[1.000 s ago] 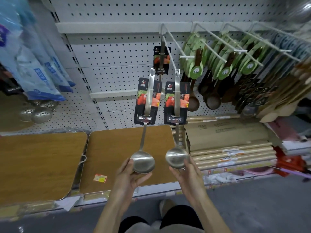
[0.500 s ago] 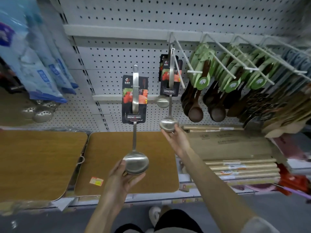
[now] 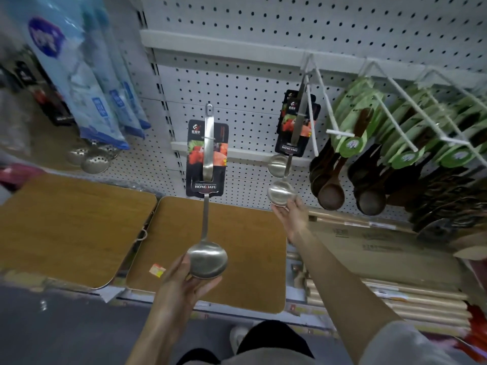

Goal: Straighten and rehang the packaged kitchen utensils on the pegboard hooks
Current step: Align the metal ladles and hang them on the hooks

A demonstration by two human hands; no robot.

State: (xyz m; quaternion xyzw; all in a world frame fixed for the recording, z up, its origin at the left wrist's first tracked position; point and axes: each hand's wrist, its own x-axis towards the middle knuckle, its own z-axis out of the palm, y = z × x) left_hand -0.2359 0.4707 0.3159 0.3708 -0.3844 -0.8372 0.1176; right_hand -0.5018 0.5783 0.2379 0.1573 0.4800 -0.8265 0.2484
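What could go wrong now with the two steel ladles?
1. The upright steel ladle with the black card, gripped only at its bowl by the left hand, may tip sideways.
2. The second steel ladle, which the right hand holds at its bowl, might slip off the white wire hook.

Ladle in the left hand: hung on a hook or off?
Off: the ladle has its loop free of any hook; left hand grips its bowl.
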